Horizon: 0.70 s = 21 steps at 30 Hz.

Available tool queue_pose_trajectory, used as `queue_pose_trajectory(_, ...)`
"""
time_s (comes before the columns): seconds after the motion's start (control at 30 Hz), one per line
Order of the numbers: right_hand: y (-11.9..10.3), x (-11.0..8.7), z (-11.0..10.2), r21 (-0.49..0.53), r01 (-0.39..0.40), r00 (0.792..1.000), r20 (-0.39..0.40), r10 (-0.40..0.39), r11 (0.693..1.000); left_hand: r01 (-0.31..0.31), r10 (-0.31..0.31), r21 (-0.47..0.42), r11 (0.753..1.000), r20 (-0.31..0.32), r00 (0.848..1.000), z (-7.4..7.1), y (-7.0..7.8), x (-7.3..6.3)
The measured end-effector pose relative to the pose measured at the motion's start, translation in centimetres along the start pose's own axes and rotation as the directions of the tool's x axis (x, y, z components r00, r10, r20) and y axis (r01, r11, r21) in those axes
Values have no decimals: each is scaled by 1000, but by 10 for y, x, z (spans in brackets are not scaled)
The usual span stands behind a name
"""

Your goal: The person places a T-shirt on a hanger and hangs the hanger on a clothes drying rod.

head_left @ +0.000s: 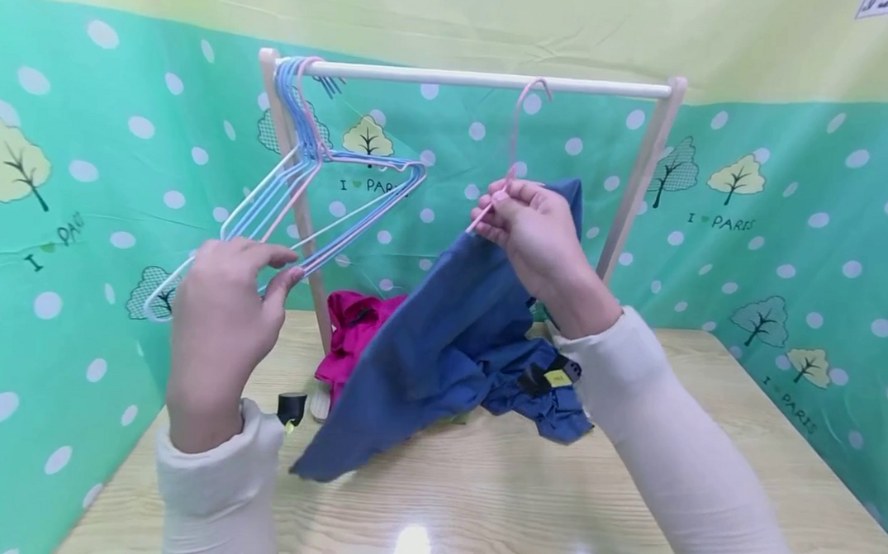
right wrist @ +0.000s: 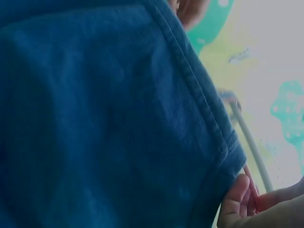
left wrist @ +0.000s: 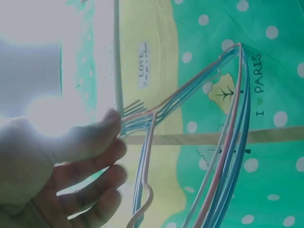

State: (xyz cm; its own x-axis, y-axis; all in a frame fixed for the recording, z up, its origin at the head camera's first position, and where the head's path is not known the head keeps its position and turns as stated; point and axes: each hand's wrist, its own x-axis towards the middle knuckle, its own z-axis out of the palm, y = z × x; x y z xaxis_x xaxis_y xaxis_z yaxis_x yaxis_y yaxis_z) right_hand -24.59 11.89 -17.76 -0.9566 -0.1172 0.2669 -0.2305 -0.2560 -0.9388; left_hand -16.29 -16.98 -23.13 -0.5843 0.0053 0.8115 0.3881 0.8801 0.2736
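Note:
My right hand pinches a pink hanger just under its neck, thumb against fingers. Its hook overlaps the white rail in the head view. From this hanger a dark blue garment hangs at a slant, its lower corner swinging toward the left. The garment's stitched edge fills much of the right wrist view, where the fingertips show beside the pink wire. My left hand, thumb and fingers loosely bent and apart, is before a bunch of blue, white and pink hangers and holds nothing.
The hangers hang at the left end of a white rail on a wooden-post rack. A magenta garment lies on the wooden table behind the blue one. A small black object is at left. Patterned cloth surrounds the table.

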Motion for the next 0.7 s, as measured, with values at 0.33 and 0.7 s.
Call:
queue_pose_trajectory(0.33, -39, 19, -30, -137, -24, 1000, -3, 24, 990, 111, -108, 46, 993, -67, 992, 0, -4, 2)
queue_pose_trajectory(0.7, -80, 29, -59, -384, -127, 992, -41, 121, 914, 171, -168, 79, 982, -49, 985, 0, -6, 2)
